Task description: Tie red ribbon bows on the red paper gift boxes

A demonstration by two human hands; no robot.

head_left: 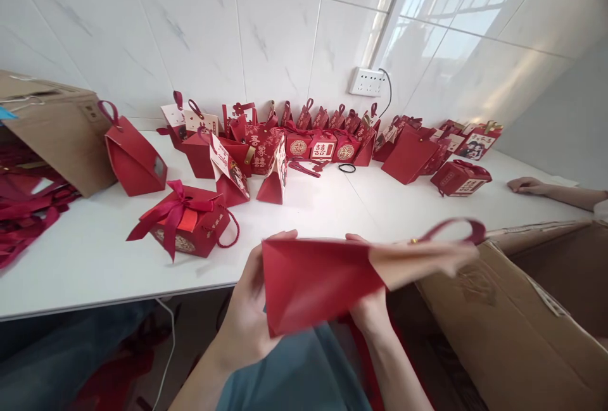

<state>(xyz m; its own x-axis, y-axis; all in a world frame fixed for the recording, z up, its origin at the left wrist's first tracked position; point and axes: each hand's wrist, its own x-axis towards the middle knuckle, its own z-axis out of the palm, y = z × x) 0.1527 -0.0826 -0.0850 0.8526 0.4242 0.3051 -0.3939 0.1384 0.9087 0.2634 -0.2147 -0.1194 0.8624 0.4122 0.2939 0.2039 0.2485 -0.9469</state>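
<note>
A red gift box with a ribbon loop lies on its side in the air in front of me, its pale, blurred top pointing right. My left hand is wrapped round its left end. My right hand grips it from behind and below, near the middle, with part of the fingers hidden. Beyond my hands, a red box with a magenta bow and a rope handle stands on the white table. Two triangular red boxes, one of them a printed box, stand farther back.
Several red boxes line the tiled wall below a power strip. An open cardboard box is at the right, another cardboard box at the left beside ribbons. Another person's hand rests at the table's right.
</note>
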